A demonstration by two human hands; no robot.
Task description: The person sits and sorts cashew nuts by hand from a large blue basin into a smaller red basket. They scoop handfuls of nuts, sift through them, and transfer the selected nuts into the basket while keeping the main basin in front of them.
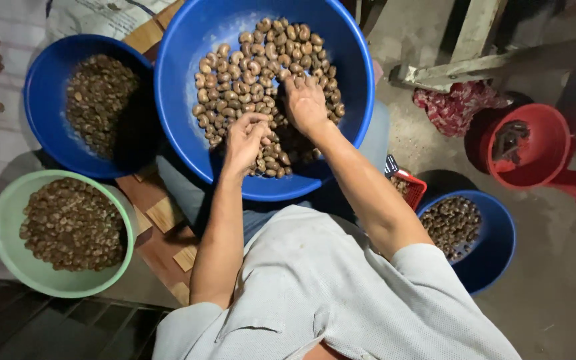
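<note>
Overhead, a person in a pale grey short-sleeved shirt [328, 293] leans over a large round blue plastic basin [188, 143] heaped with pale, kidney-shaped cashew nuts [251, 67]. Both bare hands are down in the heap at the basin's near side. The left hand [247, 137] is curled, fingertips pinched together on a nut or two picked from the pile. The right hand [305, 103] lies flat and palm-down, fingers spread apart on the nuts, gripping nothing that can be made out. Most of the nuts lie beyond the hands, toward the far rim; the right hand reaches deeper into them and is the nearer of the two. Around the big basin stand a smaller blue plastic bowl [45, 87] and a pale green plastic bowl [8, 227] at left, both holding darker brown nuts, another blue bowl [498, 250] at lower right, and a red plastic bucket [541, 150] beside a crumpled red patterned cloth [458, 107].
</note>
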